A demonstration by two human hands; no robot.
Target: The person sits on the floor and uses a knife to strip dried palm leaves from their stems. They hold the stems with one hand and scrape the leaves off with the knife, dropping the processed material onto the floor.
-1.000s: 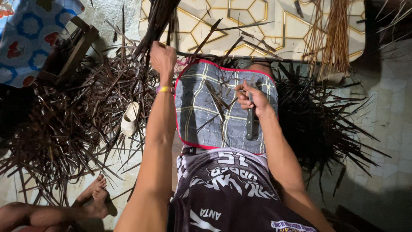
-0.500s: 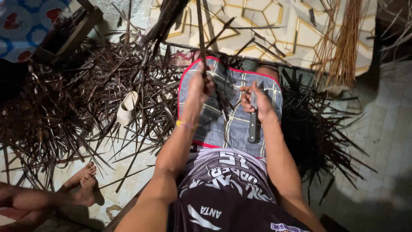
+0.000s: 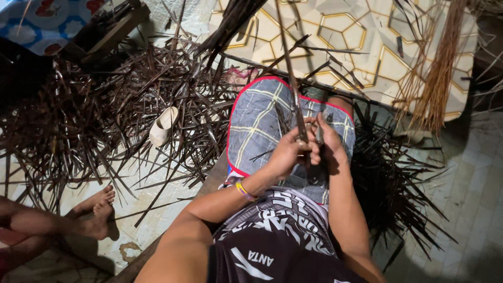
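A pale shoe [image 3: 163, 126] is lying well to the left of the fingers, among dark leaf strips [image 3: 78, 131]. The left hand [image 3: 285, 154] is closing around a long dark leaf rib [image 3: 292, 84], whose long axis is running up and away from the fingers, slightly leftward. The right hand [image 3: 327, 144] is touching the left, gripping what looks like a knife [image 3: 318, 133] against the rib's lower end. Both hands are working over a checked cloth [image 3: 257, 126]. No container is showing; a straw bundle [image 3: 440, 78] is lying well apart to the right.

Pale sandal [image 3: 163, 126], tan fibre bundle [image 3: 437, 78], another person's feet [image 3: 97, 212]
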